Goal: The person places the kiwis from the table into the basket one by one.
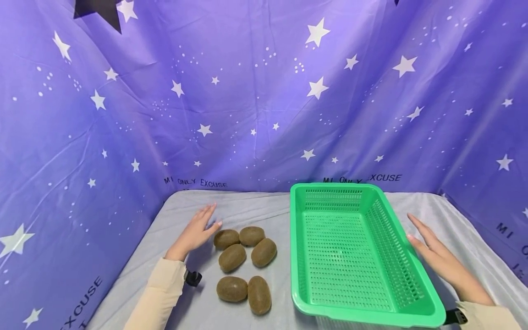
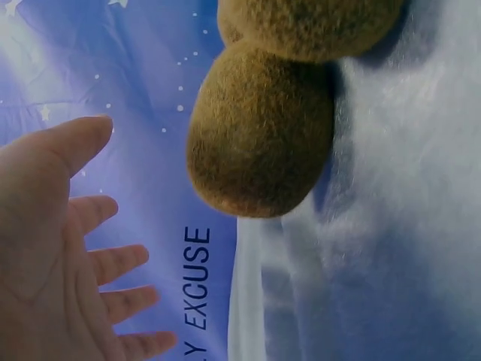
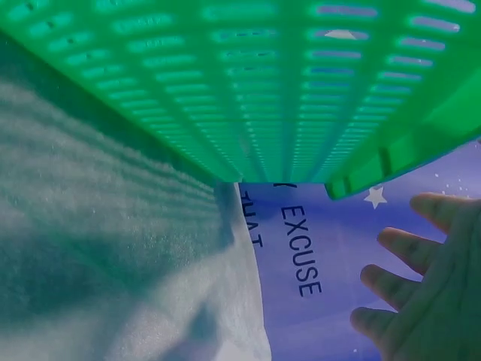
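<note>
Several brown fuzzy kiwifruit lie on the cloth left of centre: an upper cluster including a kiwi (image 1: 232, 257), and a lower pair with one kiwi (image 1: 259, 295) standing lengthwise. Just left of the upper cluster is my left hand (image 1: 195, 234), fingers extended and thumb spread, holding nothing. In the left wrist view a kiwi (image 2: 259, 131) looms close beside that hand. A green perforated basket (image 1: 304, 309) stands on the right with nothing inside. My right hand (image 1: 445, 261) is along its right side, fingers straight; whether the thumb touches the rim I cannot tell.
A pale grey cloth (image 1: 185, 204) covers the table. Behind it and at both sides hangs a purple curtain (image 1: 255, 101) with white stars and printed lettering. Dark straps with small devices, such as the left wrist camera (image 1: 193, 278), sit at both wrists.
</note>
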Demonstrator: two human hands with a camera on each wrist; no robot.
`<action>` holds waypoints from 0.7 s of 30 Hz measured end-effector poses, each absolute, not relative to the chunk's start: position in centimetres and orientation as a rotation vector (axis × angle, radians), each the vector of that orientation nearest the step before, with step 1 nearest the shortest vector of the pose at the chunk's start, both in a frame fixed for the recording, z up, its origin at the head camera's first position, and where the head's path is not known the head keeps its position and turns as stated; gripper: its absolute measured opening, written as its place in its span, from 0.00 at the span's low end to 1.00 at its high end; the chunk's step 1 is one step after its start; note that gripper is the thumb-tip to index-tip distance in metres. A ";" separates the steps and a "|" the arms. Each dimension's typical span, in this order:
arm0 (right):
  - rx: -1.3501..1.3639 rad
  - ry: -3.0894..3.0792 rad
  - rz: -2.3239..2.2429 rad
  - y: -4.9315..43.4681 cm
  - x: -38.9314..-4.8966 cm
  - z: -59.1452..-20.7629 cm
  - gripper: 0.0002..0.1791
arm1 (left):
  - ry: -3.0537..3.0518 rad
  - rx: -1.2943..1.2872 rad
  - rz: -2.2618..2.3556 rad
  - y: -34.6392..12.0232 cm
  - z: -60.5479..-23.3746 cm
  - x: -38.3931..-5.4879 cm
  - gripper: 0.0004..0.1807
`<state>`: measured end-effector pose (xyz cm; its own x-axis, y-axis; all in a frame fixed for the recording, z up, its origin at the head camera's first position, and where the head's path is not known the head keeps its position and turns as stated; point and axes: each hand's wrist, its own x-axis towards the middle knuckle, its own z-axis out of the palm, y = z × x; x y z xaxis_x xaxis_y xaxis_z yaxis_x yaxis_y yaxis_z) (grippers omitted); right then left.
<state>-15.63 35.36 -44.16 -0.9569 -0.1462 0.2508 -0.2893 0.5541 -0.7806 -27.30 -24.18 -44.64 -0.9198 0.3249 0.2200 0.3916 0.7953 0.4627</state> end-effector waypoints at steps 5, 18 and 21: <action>0.352 -2.645 1.417 35.1 -15.4 -44.5 0.34 | -2.828 -0.607 -0.874 -24.2 -45.4 -26.9 0.39; 0.404 -2.631 1.410 34.9 -15.1 -45.4 0.37 | -2.866 -0.669 -1.003 -23.6 -46.2 -26.5 0.39; 0.408 -2.624 1.445 34.8 -15.1 -45.4 0.39 | -2.874 -0.666 -1.053 -23.6 -46.3 -26.5 0.39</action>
